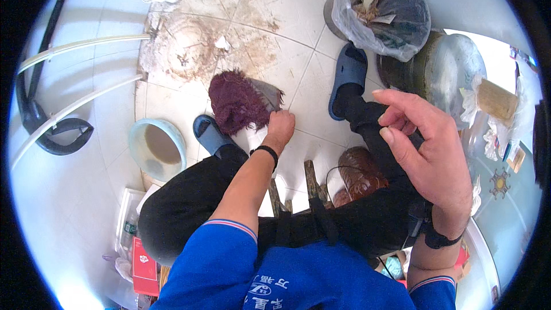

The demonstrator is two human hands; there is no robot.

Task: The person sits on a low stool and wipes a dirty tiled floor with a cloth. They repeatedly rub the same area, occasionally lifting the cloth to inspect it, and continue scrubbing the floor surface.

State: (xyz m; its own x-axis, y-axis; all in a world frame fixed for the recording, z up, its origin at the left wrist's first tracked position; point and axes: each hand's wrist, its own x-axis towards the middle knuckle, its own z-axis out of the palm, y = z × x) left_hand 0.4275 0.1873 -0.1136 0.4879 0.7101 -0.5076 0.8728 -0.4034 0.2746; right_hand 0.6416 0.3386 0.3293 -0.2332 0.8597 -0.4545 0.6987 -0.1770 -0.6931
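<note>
My left hand (281,127) is closed on the near right edge of a shaggy maroon cloth (236,101), which has a grey smooth side and lies bunched on the tiled floor between my slippered feet. Just beyond the cloth, brown dirt smears (193,47) cover the pale tiles, with a small white scrap (222,43) among them. My right hand (424,142) is raised above my right leg, fingers curved and apart from the thumb, holding nothing.
A light blue basin (135,148) of murky water stands left of my left slipper (211,133). Ahead on the right is a lined trash bin (338,17) beside a large rounded container (452,69). White pipes (82,47) run along the left wall. A brown object (361,172) lies under my right leg.
</note>
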